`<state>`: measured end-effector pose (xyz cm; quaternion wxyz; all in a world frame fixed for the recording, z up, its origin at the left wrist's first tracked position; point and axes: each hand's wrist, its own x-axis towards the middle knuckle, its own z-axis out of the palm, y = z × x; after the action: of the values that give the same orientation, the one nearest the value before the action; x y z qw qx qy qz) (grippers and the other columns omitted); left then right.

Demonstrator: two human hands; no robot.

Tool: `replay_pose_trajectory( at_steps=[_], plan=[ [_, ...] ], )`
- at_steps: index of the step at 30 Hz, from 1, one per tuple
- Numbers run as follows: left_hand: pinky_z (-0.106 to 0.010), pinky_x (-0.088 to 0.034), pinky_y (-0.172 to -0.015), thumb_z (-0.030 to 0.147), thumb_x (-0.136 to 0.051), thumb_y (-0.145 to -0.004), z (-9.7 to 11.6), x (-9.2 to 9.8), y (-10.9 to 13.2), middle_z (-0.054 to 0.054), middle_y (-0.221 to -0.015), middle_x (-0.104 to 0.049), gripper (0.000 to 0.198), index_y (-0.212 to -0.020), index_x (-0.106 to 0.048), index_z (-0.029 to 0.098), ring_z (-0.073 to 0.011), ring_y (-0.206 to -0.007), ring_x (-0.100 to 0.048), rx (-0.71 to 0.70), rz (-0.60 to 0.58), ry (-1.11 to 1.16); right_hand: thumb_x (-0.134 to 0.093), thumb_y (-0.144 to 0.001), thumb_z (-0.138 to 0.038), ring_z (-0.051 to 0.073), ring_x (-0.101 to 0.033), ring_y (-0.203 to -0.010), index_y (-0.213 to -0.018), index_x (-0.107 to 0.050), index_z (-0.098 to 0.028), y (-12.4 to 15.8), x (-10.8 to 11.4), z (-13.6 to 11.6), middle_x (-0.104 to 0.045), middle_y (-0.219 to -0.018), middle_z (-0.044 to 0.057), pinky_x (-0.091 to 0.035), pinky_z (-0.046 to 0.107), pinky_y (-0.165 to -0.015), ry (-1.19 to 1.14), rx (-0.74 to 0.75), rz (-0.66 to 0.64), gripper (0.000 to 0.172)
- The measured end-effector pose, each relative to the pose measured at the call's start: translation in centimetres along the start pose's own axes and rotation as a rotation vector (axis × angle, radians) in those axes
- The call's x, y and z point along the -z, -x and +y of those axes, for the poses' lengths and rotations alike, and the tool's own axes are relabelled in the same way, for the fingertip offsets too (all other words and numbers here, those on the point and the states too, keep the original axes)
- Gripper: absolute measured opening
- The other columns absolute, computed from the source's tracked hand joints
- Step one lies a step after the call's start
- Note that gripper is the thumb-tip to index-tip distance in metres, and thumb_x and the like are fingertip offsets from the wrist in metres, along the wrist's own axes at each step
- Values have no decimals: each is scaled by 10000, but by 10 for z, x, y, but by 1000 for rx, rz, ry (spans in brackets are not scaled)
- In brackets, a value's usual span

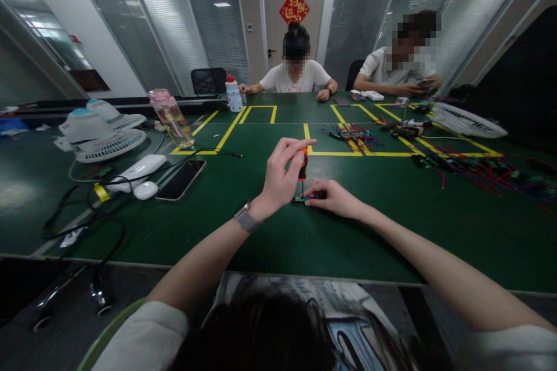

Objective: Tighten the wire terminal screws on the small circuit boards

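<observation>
My left hand is closed around the orange-and-black handle of a screwdriver, index finger stretched out over its top. The screwdriver stands upright, its thin shaft pointing down at a small green circuit board on the table. Whether the tip touches a screw is too small to tell. My right hand pinches the board from the right side and steadies it on the green tabletop. Coloured wires and a dark part show at the fingers of this hand, partly covered by them.
Bundled red and blue wires lie ahead, with more wired boards to the right. Leftward are a phone, a white mouse, black cables, fans and a drink bottle. Two people sit across the table.
</observation>
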<state>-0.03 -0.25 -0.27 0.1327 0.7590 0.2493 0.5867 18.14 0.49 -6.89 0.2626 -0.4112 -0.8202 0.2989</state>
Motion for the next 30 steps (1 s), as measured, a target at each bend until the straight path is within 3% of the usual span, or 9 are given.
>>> replay_pose_trajectory(
  at_steps=[8, 15, 23, 30],
  plan=[
    [-259, -479, -805, 185, -442, -966, -3, -2, 0, -50, -1023, -598, 266, -1160, -623, 202, -131, -948, -573, -19, 18, -1, -691, -783, -261, 168, -560, -720, -937, -761, -157, 0, 0, 0, -626, -817, 49, -447, 300, -686, -2, -3, 3, 198],
    [-223, -487, -720, 208, -587, -899, -1, -3, 0, -20, -926, -556, 171, -1050, -666, 202, -104, -807, -558, 5, 58, -41, -688, -789, -269, 169, -561, -726, -942, -760, -158, 0, 0, -1, -629, -818, 51, -444, 303, -690, 3, -1, 1, 203],
    [-287, -476, -908, 167, -447, -964, -3, -2, -1, -70, -1142, -628, 295, -1224, -585, 186, -141, -1055, -593, 28, 1, -24, -694, -782, -261, 173, -572, -735, -938, -759, -154, 0, 0, -1, -643, -829, 57, -454, 308, -706, -11, 5, 6, 199],
    [-224, -483, -708, 185, -630, -867, -1, -3, -1, -17, -902, -571, 161, -1022, -675, 198, -107, -794, -560, -6, 60, -81, -694, -783, -261, 172, -568, -726, -940, -760, -153, 0, 0, 0, -630, -827, 55, -446, 304, -690, 4, 6, 1, 202]
  ],
)
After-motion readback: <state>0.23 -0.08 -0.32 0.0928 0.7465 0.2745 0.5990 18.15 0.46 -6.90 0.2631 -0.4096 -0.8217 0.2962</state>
